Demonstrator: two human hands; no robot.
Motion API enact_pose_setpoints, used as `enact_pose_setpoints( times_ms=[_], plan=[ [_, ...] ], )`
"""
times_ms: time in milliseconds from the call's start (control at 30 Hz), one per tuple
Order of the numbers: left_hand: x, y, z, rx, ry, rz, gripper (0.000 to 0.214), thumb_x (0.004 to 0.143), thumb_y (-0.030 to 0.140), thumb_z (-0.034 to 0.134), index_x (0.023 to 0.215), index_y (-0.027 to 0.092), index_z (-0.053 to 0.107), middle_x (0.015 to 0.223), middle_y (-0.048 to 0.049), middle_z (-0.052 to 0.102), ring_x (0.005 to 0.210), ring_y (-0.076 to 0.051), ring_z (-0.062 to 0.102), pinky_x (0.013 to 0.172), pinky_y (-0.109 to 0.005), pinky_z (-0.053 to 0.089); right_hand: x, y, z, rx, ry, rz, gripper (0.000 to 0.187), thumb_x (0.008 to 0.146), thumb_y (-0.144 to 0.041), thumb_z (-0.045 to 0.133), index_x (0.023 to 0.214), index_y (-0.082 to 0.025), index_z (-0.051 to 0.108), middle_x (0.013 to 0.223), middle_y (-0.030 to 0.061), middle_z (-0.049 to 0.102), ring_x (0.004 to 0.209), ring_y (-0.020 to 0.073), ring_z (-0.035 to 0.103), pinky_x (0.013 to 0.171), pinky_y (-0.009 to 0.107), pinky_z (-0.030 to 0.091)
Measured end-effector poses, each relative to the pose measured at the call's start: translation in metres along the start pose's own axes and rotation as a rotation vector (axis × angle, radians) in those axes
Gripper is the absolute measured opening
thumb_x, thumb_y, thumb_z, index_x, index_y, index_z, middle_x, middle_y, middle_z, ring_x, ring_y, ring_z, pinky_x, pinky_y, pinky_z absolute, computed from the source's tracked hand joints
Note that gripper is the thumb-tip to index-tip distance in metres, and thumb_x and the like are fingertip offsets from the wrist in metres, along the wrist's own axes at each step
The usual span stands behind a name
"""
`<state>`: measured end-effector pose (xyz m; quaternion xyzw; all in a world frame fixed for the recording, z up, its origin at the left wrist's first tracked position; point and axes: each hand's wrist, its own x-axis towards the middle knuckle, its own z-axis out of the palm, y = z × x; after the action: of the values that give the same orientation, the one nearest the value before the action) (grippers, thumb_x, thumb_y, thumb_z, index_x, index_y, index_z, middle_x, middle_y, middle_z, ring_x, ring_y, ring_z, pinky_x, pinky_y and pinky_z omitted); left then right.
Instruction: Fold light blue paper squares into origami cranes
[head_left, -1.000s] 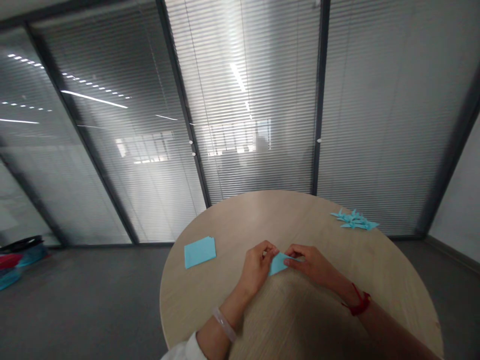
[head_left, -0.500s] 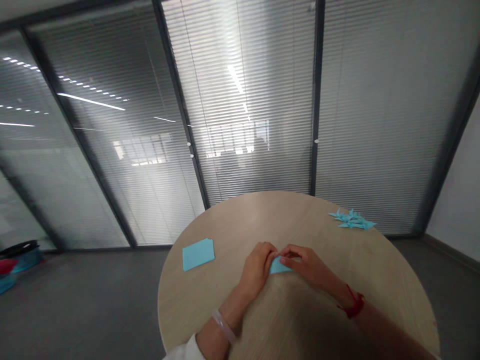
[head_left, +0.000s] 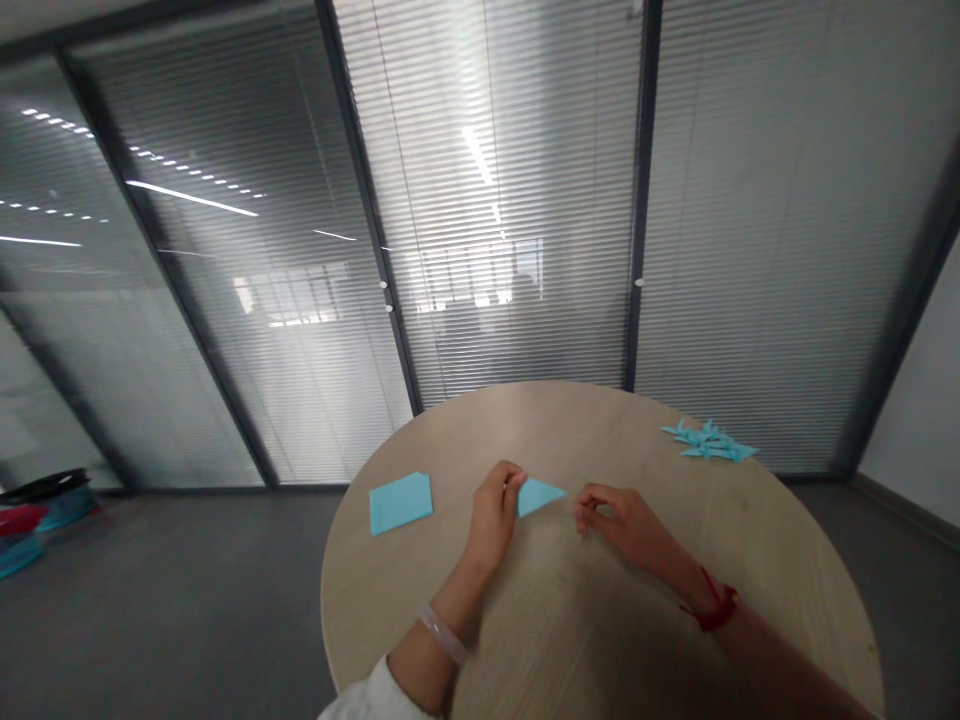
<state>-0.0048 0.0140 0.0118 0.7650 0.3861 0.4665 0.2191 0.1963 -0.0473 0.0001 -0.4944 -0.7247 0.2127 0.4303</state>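
A small piece of light blue paper (head_left: 537,496), folded to a triangle, is pinched at its left side by my left hand (head_left: 492,515). Its pointed end faces right, and the covered corner lies behind my fingers. Just right of that point, my right hand (head_left: 619,522) is apart from the paper. Its fingers are loosely curled, with a gap inside the curl and nothing visible in them.
A stack of blue paper sheets (head_left: 401,503) lies on the left of the round wooden table (head_left: 540,420). Several folded blue paper pieces (head_left: 709,440) are heaped near the far right edge. Glass panels with blinds (head_left: 517,340) stand behind the table.
My right hand has let go of the paper and moved a little right. My left hand has shifted up and left with the paper, whose triangular shape now shows.
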Motion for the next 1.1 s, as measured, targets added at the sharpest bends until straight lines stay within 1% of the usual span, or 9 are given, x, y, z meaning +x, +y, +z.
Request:
enact_pose_setpoints(
  times_ms=[100,200,300,333,433,533,833,1000,1100],
  plan=[
    [0.003,-0.002,-0.007,-0.008,0.063,-0.022,0.026,0.088,0.037,0.041,0.073,0.019,0.050,0.065,0.0015,0.051,0.063,-0.014,0.048,0.061,-0.024,0.038,0.002,0.005,0.000,0.049,0.068,0.052,0.027,0.087,-0.041,0.051,0.074,-0.020,0.062,0.070,0.0020,0.070,0.071,0.0186,0.065,0.073,0.029,0.045],
    [0.002,-0.002,-0.004,0.006,0.002,-0.004,0.027,0.089,0.037,0.040,0.072,0.019,0.050,0.064,0.0017,0.051,0.062,-0.014,0.048,0.060,-0.024,0.037,0.004,0.008,0.003,0.127,0.091,0.096,0.031,0.088,-0.045,0.047,0.081,-0.018,0.062,0.076,0.0037,0.069,0.075,0.0191,0.065,0.073,0.029,0.045],
    [-0.003,-0.001,0.004,0.035,-0.063,0.047,0.026,0.090,0.036,0.039,0.074,0.019,0.051,0.070,-0.0008,0.056,0.067,-0.015,0.051,0.064,-0.026,0.039,0.005,0.008,0.009,0.193,0.036,0.129,0.035,0.087,-0.048,0.048,0.095,-0.017,0.063,0.082,0.0046,0.069,0.079,0.0195,0.064,0.072,0.029,0.046],
    [-0.005,-0.001,0.006,0.048,-0.081,0.058,0.027,0.090,0.036,0.039,0.075,0.019,0.052,0.072,-0.0015,0.057,0.069,-0.016,0.052,0.065,-0.027,0.040,0.005,0.007,0.011,0.191,0.004,0.129,0.036,0.086,-0.049,0.049,0.095,-0.017,0.063,0.082,0.0044,0.069,0.078,0.0193,0.064,0.071,0.028,0.046],
    [-0.009,-0.001,0.011,0.081,-0.134,0.056,0.028,0.092,0.038,0.037,0.078,0.019,0.052,0.073,-0.0018,0.058,0.070,-0.016,0.053,0.065,-0.027,0.040,0.004,0.005,0.013,0.125,-0.073,0.090,0.036,0.086,-0.049,0.050,0.077,-0.018,0.065,0.075,0.0030,0.069,0.072,0.0176,0.062,0.067,0.026,0.043],
    [-0.011,-0.001,0.012,0.118,-0.174,0.015,0.028,0.093,0.039,0.035,0.082,0.020,0.051,0.070,0.0001,0.058,0.066,-0.015,0.053,0.062,-0.026,0.039,0.003,0.002,0.011,0.109,-0.078,0.065,0.037,0.087,-0.046,0.049,0.069,-0.018,0.065,0.070,0.0024,0.068,0.069,0.0169,0.061,0.066,0.026,0.042],
    [-0.013,0.009,0.007,0.204,-0.185,0.051,0.029,0.093,0.041,0.035,0.079,0.021,0.052,0.059,0.0033,0.053,0.055,-0.013,0.051,0.054,-0.022,0.033,0.002,-0.004,0.005,0.167,-0.089,0.061,0.037,0.086,-0.044,0.051,0.065,-0.017,0.065,0.064,0.0015,0.065,0.061,0.0151,0.056,0.061,0.025,0.039],
    [-0.012,0.007,0.006,0.177,-0.175,0.073,0.031,0.094,0.041,0.034,0.079,0.021,0.053,0.060,0.0027,0.054,0.055,-0.013,0.052,0.055,-0.022,0.036,0.002,-0.001,0.004,0.237,-0.144,0.039,0.039,0.086,-0.048,0.050,0.068,-0.017,0.065,0.065,0.0013,0.062,0.061,0.0146,0.053,0.061,0.026,0.039],
    [-0.012,0.005,0.008,0.157,-0.169,0.062,0.031,0.094,0.042,0.035,0.080,0.021,0.054,0.061,0.0029,0.055,0.055,-0.013,0.053,0.056,-0.022,0.036,0.001,-0.003,0.003,0.259,-0.146,0.043,0.040,0.086,-0.049,0.050,0.068,-0.016,0.065,0.065,0.0015,0.062,0.062,0.0147,0.053,0.062,0.026,0.038]
  ],
)
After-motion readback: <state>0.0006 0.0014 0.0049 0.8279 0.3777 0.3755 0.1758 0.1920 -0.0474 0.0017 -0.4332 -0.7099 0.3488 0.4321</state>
